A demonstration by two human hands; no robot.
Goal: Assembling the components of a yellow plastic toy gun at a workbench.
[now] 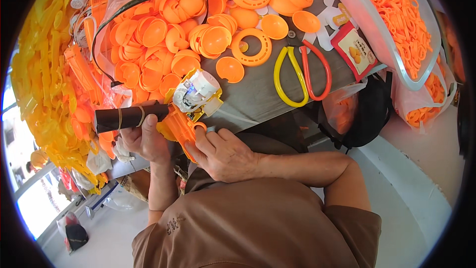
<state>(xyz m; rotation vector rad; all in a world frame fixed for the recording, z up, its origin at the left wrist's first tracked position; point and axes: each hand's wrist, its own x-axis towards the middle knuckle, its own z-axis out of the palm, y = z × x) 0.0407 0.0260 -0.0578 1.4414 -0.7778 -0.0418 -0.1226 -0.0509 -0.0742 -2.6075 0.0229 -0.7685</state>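
Standing above a pale floor (116,235), the grey worktable (253,92) bears a tall mass of yellow plastic parts (49,94) at far left, with orange plastic cups (153,34) heaped beside it. A translucent bin (367,15) of orange straps (411,25) sits at the right. Scissors (300,72) with yellow and red loop handles lie nearer. At the near edge, the right hand (223,154) grips an orange housing (181,126), a white unit (203,84) at its upper end. The left hand (146,144) is closed on a black cylinder (106,119) bound with rubber bands (120,118).

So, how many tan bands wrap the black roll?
2 visible: one tan band left of centre on the black roll, another tan band farther right, near the left hand, which may hide more.
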